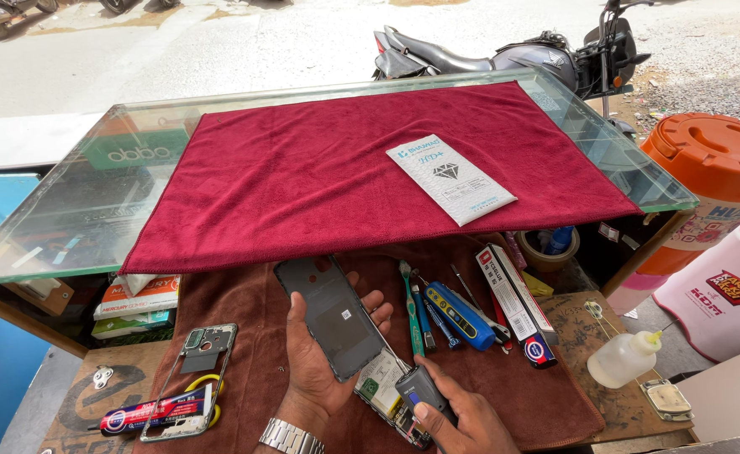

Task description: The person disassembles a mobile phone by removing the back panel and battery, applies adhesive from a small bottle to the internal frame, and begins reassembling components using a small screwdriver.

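My left hand [319,361] holds a dark grey phone back cover [329,315] flat on its palm, above a brown cloth [521,395]. My right hand [458,416] grips a small black tool with a blue button [420,388], close to the cover's lower end. Under both hands lies an opened phone body [382,388] with its circuit board showing. A bare phone frame [193,378] lies to the left on the brown cloth.
A red cloth [319,176] covers a glass counter [67,219], with a white flat packet [451,178] on it. Screwdrivers, a green toothbrush [409,307] and a boxed tube [514,304] lie right of my hands. Also present: a white squeeze bottle [624,359], an orange cooler [706,181], a glue tube [147,416].
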